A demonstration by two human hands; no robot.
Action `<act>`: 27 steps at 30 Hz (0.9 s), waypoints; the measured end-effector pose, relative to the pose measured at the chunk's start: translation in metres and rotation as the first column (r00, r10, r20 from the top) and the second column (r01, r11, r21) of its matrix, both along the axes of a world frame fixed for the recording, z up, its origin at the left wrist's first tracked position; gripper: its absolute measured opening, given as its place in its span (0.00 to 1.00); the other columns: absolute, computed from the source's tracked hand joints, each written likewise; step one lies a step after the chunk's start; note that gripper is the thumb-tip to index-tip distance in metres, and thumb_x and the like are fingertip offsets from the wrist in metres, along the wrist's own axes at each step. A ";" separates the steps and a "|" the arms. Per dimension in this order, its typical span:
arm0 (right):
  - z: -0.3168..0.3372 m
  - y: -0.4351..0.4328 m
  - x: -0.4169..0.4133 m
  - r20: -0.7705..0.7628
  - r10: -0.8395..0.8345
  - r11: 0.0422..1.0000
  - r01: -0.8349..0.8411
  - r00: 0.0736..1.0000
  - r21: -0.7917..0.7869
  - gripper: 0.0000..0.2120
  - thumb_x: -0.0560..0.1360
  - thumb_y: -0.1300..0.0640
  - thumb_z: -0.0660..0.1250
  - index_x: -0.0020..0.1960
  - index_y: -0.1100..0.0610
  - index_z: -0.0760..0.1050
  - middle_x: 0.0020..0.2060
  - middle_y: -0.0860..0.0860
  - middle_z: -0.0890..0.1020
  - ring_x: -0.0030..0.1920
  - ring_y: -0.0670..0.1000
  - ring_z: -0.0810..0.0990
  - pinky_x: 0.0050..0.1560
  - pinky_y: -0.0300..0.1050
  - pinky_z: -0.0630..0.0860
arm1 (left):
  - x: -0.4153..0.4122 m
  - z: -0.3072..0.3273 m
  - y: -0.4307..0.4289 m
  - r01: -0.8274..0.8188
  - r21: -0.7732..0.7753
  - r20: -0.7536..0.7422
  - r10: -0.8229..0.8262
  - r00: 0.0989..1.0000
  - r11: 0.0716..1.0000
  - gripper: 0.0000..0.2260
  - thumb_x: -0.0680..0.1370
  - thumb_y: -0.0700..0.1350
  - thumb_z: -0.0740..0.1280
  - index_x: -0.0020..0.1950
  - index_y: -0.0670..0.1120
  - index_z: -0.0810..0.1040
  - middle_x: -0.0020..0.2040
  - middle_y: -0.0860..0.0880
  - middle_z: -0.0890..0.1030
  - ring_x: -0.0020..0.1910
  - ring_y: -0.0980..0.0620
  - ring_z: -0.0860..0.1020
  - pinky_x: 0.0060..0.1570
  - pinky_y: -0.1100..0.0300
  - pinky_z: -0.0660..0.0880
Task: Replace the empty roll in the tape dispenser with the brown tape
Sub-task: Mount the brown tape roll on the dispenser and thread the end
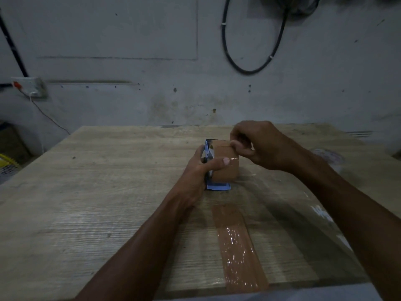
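A blue tape dispenser (218, 186) stands upright on the wooden table (97, 203), with the brown tape roll (225, 170) seated in it. My left hand (200, 172) wraps around the dispenser's left side, thumb pressed across the roll. At the top of the roll, my right hand (258, 144) pinches the brown tape's surface between thumb and fingers. The empty roll is not in view.
A long strip of brown tape (236, 246) is stuck flat on the table near the front edge. Clear film (325, 213) lies on the table's right side. A socket box (29, 86) with a white wire and a hanging black cable (249, 70) are on the wall behind.
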State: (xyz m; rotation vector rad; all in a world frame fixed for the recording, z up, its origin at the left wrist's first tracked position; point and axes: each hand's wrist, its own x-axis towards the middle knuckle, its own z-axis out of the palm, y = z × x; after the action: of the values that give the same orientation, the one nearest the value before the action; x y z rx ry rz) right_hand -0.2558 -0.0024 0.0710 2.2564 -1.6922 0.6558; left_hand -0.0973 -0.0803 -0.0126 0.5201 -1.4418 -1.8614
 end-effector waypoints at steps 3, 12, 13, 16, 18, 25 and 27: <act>-0.002 -0.002 0.001 0.040 -0.020 1.000 0.020 0.999 0.004 0.00 0.77 0.60 0.68 0.47 0.56 0.77 0.36 0.39 0.72 0.34 0.38 0.71 0.38 0.25 0.68 | -0.001 -0.001 0.000 -0.010 -0.027 0.006 0.010 1.000 1.000 0.22 0.65 0.44 0.73 0.55 0.59 0.72 0.59 0.45 0.79 0.56 0.43 0.80 0.49 0.52 0.80; -0.011 -0.007 0.002 0.149 -0.076 0.996 0.083 0.986 -0.036 0.04 0.78 0.58 0.67 0.51 0.57 0.78 0.41 0.47 0.78 0.39 0.43 0.75 0.39 0.32 0.71 | 0.002 -0.002 -0.004 0.027 -0.049 0.051 -0.024 0.998 0.998 0.30 0.58 0.49 0.77 0.56 0.63 0.70 0.62 0.45 0.75 0.60 0.40 0.77 0.59 0.41 0.77; -0.011 -0.006 0.002 0.197 -0.078 0.996 0.084 0.977 -0.023 0.04 0.78 0.58 0.66 0.52 0.57 0.78 0.41 0.46 0.79 0.39 0.42 0.76 0.39 0.31 0.72 | 0.002 -0.002 -0.004 0.027 -0.046 0.051 -0.025 0.998 0.999 0.30 0.59 0.49 0.77 0.57 0.63 0.70 0.62 0.45 0.75 0.60 0.40 0.77 0.59 0.41 0.77; -0.010 -0.002 0.001 0.353 -0.059 0.998 0.059 0.934 0.010 0.04 0.79 0.57 0.66 0.50 0.56 0.80 0.39 0.42 0.80 0.36 0.38 0.78 0.36 0.29 0.75 | 0.002 -0.003 -0.004 0.031 -0.050 0.051 -0.029 0.998 0.998 0.32 0.58 0.50 0.77 0.59 0.62 0.70 0.61 0.45 0.76 0.59 0.41 0.78 0.58 0.42 0.78; -0.010 0.000 0.000 0.424 -0.047 0.999 0.044 0.904 0.016 0.05 0.79 0.58 0.66 0.49 0.56 0.80 0.37 0.43 0.80 0.34 0.38 0.79 0.36 0.28 0.75 | 0.002 -0.004 -0.004 0.034 -0.054 0.040 -0.032 0.999 0.998 0.29 0.61 0.48 0.77 0.59 0.61 0.71 0.60 0.46 0.78 0.56 0.43 0.80 0.54 0.46 0.80; -0.016 0.007 0.001 0.435 -0.011 0.999 0.029 0.900 -0.035 0.08 0.78 0.52 0.66 0.54 0.54 0.81 0.44 0.41 0.81 0.43 0.40 0.81 0.42 0.30 0.77 | 0.002 -0.004 -0.003 0.041 -0.054 0.044 -0.039 0.998 0.998 0.27 0.64 0.45 0.75 0.59 0.61 0.70 0.60 0.46 0.77 0.57 0.43 0.79 0.52 0.48 0.80; -0.019 0.008 0.003 0.336 0.001 0.997 0.024 0.942 -0.072 0.12 0.75 0.53 0.70 0.57 0.54 0.80 0.47 0.41 0.80 0.45 0.38 0.80 0.46 0.28 0.76 | 0.001 -0.004 -0.004 0.032 -0.056 0.041 -0.030 0.999 0.998 0.28 0.64 0.45 0.75 0.59 0.61 0.70 0.61 0.45 0.76 0.58 0.43 0.79 0.52 0.48 0.80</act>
State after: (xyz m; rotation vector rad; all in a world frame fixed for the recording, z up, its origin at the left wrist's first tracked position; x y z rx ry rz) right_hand -0.2525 0.0056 0.0515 2.1748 -1.7885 1.1385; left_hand -0.0961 -0.0839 -0.0164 0.5130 -1.5331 -1.8380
